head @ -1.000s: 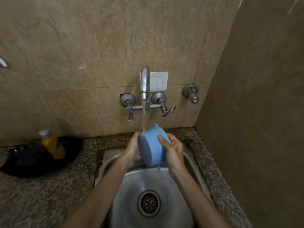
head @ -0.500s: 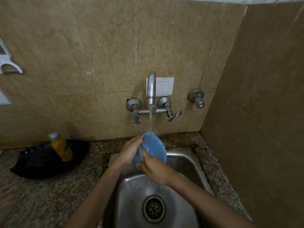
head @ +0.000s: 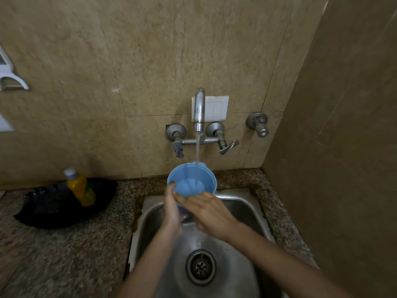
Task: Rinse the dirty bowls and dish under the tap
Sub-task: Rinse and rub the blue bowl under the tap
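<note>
A light blue plastic bowl (head: 191, 179) is held over the steel sink (head: 240, 203), its opening turned up toward me with water inside. The stream from the wall tap (head: 199, 108) falls onto its far rim. My left hand (head: 171, 207) grips the bowl's left side, thumb on the rim. My right hand (head: 206, 211) lies across the near edge and underside of the bowl, fingers pointing left. The bowl's lower part is hidden behind both hands. No other bowl or dish shows.
A yellow bottle (head: 80, 187) stands in a black tray (head: 53, 211) on the speckled granite counter (head: 64, 254) to the left. The drain (head: 200, 266) lies below the hands. A side wall (head: 343, 147) closes the right. A separate valve (head: 258, 123) is on the tiles.
The bowl has turned from its underside facing me to its opening facing up under the stream. My right hand moved from the bowl's right side across its front.
</note>
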